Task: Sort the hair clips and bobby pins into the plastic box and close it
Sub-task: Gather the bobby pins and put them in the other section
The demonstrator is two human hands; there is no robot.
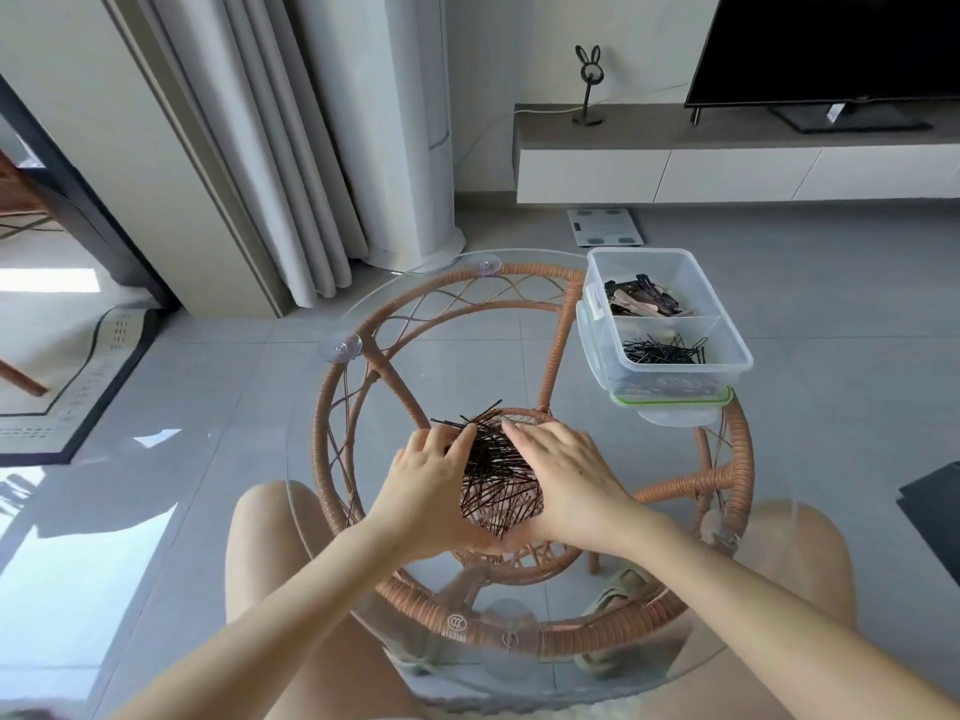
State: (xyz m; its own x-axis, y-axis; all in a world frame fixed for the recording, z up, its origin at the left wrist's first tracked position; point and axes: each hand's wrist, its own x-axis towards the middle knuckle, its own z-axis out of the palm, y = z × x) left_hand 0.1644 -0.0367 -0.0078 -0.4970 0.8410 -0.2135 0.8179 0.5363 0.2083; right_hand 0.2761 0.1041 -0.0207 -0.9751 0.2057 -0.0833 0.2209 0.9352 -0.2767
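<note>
A pile of black bobby pins (493,470) lies on the round glass table (363,356) near its middle. My left hand (431,485) cups the pile from the left, fingers curled into the pins. From the right, my right hand (566,485) presses against the same pile. The clear plastic box (727,324) stands open at the table's far right edge. Its far compartment holds hair clips (644,301); its near compartment holds bobby pins (662,350). The green-rimmed lid (675,405) lies under the box.
The glass top rests on a wicker frame (556,350) with suction cups. My bare knees (270,537) show under the glass. A bathroom scale (605,227) lies on the floor beyond. A TV cabinet (727,168) runs along the back right wall.
</note>
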